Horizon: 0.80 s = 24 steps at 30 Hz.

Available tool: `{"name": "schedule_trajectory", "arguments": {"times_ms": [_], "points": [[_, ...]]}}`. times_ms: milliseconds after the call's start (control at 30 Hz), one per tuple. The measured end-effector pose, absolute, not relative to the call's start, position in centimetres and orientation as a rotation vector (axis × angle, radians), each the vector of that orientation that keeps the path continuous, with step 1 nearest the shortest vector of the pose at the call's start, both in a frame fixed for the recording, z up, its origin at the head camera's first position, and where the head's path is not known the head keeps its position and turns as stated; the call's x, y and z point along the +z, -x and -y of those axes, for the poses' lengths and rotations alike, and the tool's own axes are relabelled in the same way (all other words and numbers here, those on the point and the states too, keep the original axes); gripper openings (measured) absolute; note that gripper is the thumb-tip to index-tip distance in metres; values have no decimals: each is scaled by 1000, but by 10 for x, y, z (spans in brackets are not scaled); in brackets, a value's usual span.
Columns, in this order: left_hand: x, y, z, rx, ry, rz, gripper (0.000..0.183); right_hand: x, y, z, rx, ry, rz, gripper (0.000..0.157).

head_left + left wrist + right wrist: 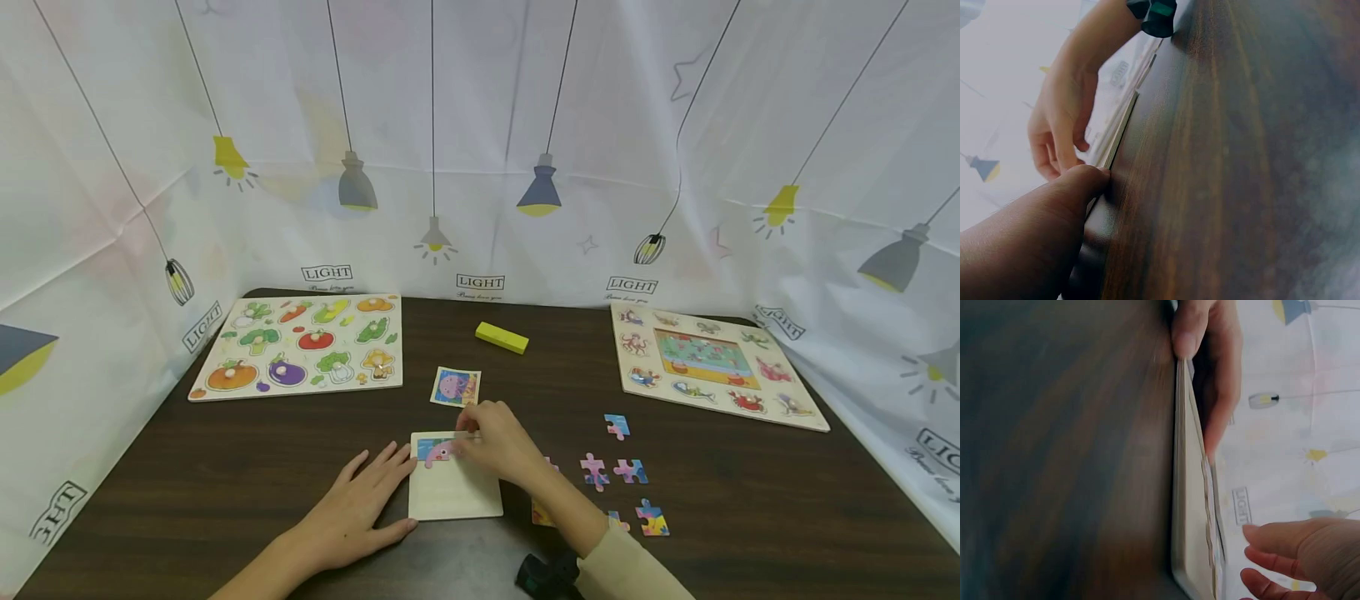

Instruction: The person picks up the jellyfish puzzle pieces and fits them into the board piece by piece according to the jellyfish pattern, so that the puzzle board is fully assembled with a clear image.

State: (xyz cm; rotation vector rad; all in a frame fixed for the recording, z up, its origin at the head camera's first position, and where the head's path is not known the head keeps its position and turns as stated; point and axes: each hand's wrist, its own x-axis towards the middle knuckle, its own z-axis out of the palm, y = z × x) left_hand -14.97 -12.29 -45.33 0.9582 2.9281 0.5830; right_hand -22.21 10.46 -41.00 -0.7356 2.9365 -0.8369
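Note:
A square pale wooden puzzle board (453,498) lies on the dark table, with joined pink and blue pieces (431,451) along its top left. My left hand (363,504) rests flat on the table, fingertips at the board's left edge; its thumb (1088,181) touches the near side in the left wrist view. Over the board's top right corner is my right hand (495,442), hiding part of the upper row. In the right wrist view, the right hand's fingers (1272,553) are loosely bent and spread apart, with nothing visible between them. A small picture card (456,387) lies just beyond the board.
Several loose jigsaw pieces (595,472) are scattered right of the board, some partly behind my right forearm. A yellow block (502,337) lies farther back. A vegetable peg board (393,367) stands back left, a sea-animal board (816,419) back right. A printed cloth surrounds the table.

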Motion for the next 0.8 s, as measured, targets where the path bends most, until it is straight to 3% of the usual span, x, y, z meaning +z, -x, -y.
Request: {"name": "schedule_trajectory", "arguments": {"times_ms": [800], "points": [[-456,150,123,587,-953,-2925,74,-388,239,-213,-795,517,-3147,29]]}}
